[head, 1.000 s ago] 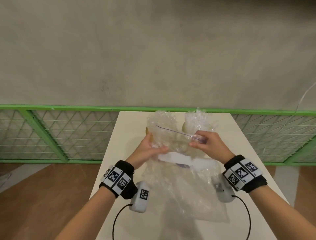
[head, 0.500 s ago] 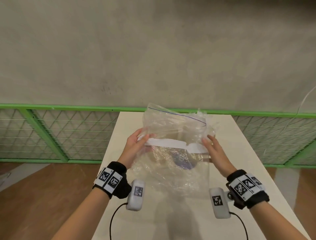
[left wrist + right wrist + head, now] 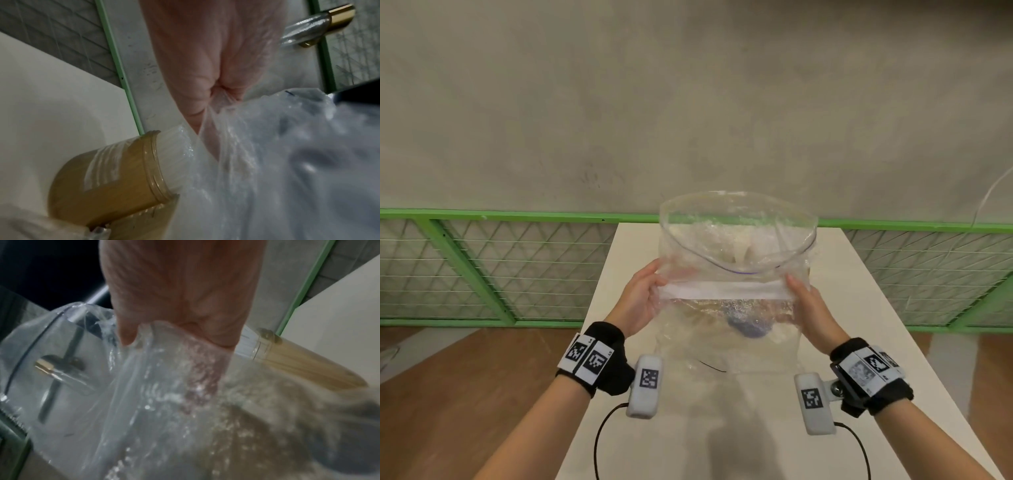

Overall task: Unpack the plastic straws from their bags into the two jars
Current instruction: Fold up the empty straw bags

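Note:
A clear zip bag point(image 3: 729, 346) hangs upright above the white table point(image 3: 866, 308), its mouth point(image 3: 739, 233) spread wide. My left hand point(image 3: 654, 284) pinches its left edge beside the white label strip point(image 3: 722, 289); the pinch point(image 3: 216, 95) shows close up. My right hand point(image 3: 792, 287) grips the right edge, and plastic bunches under its fingers point(image 3: 179, 332). A dark bluish patch point(image 3: 748, 329) shows through the bag. Behind it stand two amber jars with pale straws sticking out: one near my left hand point(image 3: 115, 170), the other near my right point(image 3: 304, 366). The bag blurs both in the head view.
A green mesh fence point(image 3: 517, 267) runs behind the table's far edge, with a grey wall point(image 3: 688, 102) above it. Wooden floor point(image 3: 465, 394) lies to the left and right of the narrow table. Wrist-camera cables point(image 3: 602, 435) hang below my forearms.
My hands slid apart to the bag's two side edges and lifted it. The bag went from crumpled and low to upright, and its mouth spread open.

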`<state>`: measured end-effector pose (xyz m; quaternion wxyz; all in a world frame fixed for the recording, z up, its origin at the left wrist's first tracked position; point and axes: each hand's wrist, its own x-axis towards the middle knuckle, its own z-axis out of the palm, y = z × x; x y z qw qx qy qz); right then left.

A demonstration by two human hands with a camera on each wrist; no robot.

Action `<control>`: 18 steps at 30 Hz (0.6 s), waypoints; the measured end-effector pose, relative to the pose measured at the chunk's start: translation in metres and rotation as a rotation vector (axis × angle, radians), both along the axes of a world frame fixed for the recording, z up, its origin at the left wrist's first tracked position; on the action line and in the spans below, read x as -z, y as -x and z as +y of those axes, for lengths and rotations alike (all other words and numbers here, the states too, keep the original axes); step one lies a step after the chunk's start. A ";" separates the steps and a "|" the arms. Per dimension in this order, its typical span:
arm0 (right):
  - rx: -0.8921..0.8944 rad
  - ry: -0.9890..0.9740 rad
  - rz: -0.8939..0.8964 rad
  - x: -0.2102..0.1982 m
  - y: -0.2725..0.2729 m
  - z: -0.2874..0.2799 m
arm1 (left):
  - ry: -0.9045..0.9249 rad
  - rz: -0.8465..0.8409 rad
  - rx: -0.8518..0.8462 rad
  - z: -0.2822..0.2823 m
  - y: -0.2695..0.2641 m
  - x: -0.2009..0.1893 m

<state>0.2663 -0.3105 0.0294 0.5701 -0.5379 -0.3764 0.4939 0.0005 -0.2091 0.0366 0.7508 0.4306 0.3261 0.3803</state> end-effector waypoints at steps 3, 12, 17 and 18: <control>0.004 -0.047 -0.112 -0.003 0.001 -0.001 | -0.096 0.089 0.075 -0.003 0.000 -0.005; 0.085 -0.050 -0.198 -0.010 -0.014 -0.003 | -0.276 0.269 -0.157 -0.001 0.002 -0.006; 0.032 -0.038 -0.057 -0.019 -0.016 -0.005 | -0.202 0.265 0.091 -0.004 -0.002 -0.010; 0.031 -0.045 -0.103 -0.019 -0.013 -0.005 | -0.190 0.233 0.101 -0.005 -0.002 -0.013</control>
